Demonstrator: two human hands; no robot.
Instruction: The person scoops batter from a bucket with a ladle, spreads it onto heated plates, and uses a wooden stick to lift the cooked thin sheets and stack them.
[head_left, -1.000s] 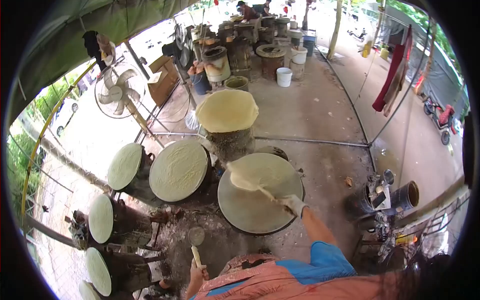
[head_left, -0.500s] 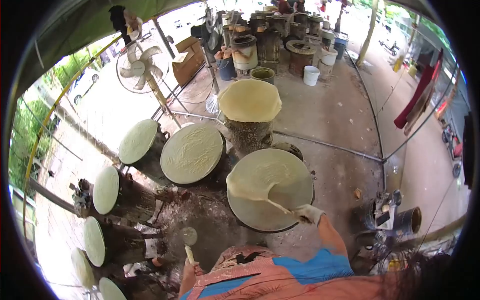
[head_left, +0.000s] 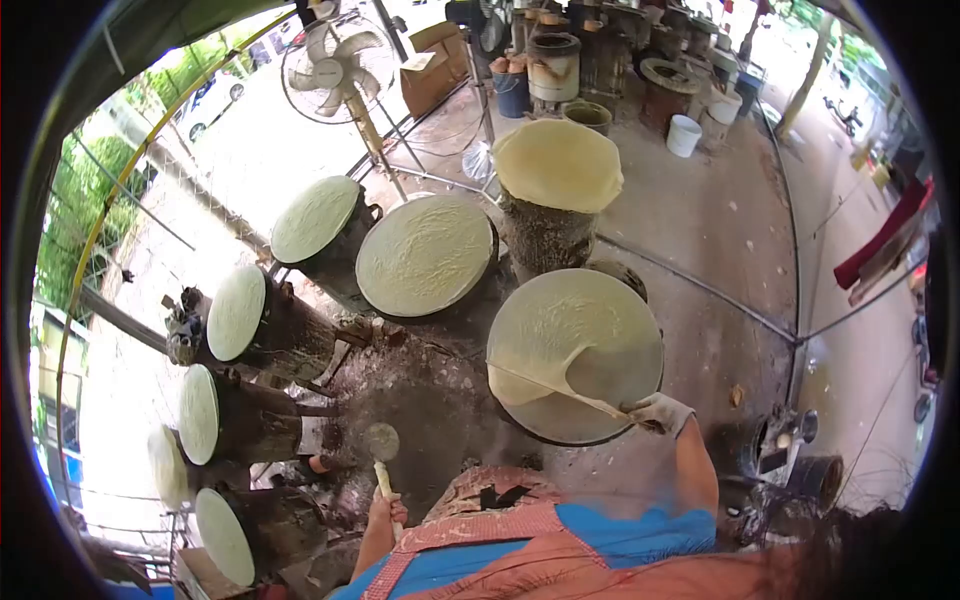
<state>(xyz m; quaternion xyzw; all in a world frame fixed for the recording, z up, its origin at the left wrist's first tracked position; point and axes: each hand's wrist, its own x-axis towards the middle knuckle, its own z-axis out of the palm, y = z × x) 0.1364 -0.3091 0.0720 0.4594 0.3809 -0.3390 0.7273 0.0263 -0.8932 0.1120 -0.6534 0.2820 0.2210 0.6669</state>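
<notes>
My gloved right hand is closed at the near right rim of a round griddle. It grips the end of a long, thin, batter-coated spreader, which slants left across the griddle. Pale batter covers most of the plate, leaving a bare grey patch at the right. Low at my left side, my left hand is wrapped round the pale handle of a round-headed ladle, apart from any griddle. A cooked, yellowish flatbread lies on a barrel-like stand beyond the griddle.
Several batter-coated griddles, including a large one, curve round my left side on dark stoves. A fan stands behind them, near a cardboard box. White bucket at the back; metal pipes cross the floor at right.
My right hand has swung the spreader across the griddle's near left; batter now covers more of that side. My left hand still holds the ladle low. The view has shifted.
</notes>
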